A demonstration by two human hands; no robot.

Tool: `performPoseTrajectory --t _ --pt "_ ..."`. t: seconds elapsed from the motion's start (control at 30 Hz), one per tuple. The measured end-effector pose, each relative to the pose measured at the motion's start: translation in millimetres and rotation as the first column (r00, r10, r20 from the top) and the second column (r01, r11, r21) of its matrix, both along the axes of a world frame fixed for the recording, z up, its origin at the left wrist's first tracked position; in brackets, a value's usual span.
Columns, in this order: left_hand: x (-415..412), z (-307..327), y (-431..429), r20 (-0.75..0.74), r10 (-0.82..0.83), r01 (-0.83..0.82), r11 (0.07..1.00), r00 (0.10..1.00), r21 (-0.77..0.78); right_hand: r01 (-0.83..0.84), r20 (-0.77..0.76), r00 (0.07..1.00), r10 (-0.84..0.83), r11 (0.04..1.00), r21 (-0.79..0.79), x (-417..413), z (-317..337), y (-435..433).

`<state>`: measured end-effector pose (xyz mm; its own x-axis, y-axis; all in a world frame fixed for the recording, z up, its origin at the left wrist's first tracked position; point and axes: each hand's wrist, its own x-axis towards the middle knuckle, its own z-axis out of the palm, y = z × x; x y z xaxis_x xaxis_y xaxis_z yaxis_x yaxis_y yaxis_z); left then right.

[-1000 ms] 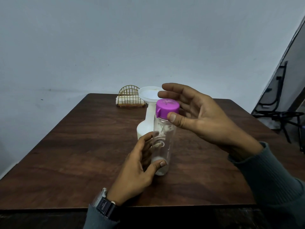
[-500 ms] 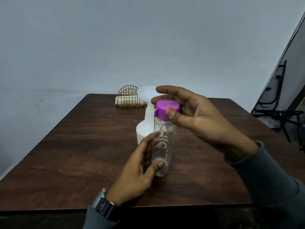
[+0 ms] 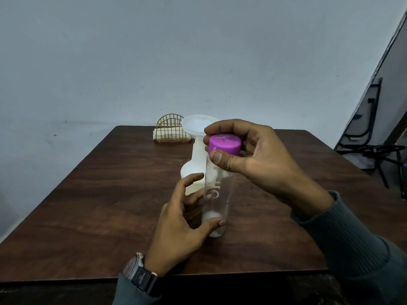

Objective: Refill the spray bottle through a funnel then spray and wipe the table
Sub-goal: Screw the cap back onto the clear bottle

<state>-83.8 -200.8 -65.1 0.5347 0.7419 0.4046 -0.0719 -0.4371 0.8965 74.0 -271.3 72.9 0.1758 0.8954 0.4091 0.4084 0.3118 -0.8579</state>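
Head view: A person's right hand (image 3: 253, 159) now grips the purple cap (image 3: 224, 146) of a clear bottle (image 3: 217, 194), fingers curled over the cap's far side and thumb pressed to its near edge. A second ago the same hand hovered open, with only the thumb at the cap. The left hand (image 3: 180, 221) has kept its hold low on the clear bottle, thumb across the base and fingers behind it. The bottle remains at the same place on the dark wooden table (image 3: 99, 194), leaning slightly right. Just behind it stands the white spray bottle (image 3: 193, 172), unmoved, a white funnel (image 3: 196, 126) seated in its neck. A gold wire napkin holder (image 3: 171, 130) sits at the table's far edge. A wristwatch (image 3: 136, 271) shows on the left wrist, and a dark chair (image 3: 370, 148) stands at far right.
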Motion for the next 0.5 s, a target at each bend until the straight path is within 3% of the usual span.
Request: performPoseTrajectory --t 0.13,0.33,0.5 --pt "0 2 -1 0.019 0.050 -0.051 0.997 0.999 0.058 0.019 -0.026 0.999 -0.018 1.000 0.013 -6 -1 1" --pt "0 2 -2 0.012 0.025 -0.025 0.999 1.000 0.020 0.094 0.029 0.995 -0.095 0.994 0.051 -9 -8 2" --pt "0 4 -2 -0.023 0.037 -0.036 0.998 0.999 0.043 0.096 0.176 0.982 -0.071 0.986 -0.139 3 -37 -4"
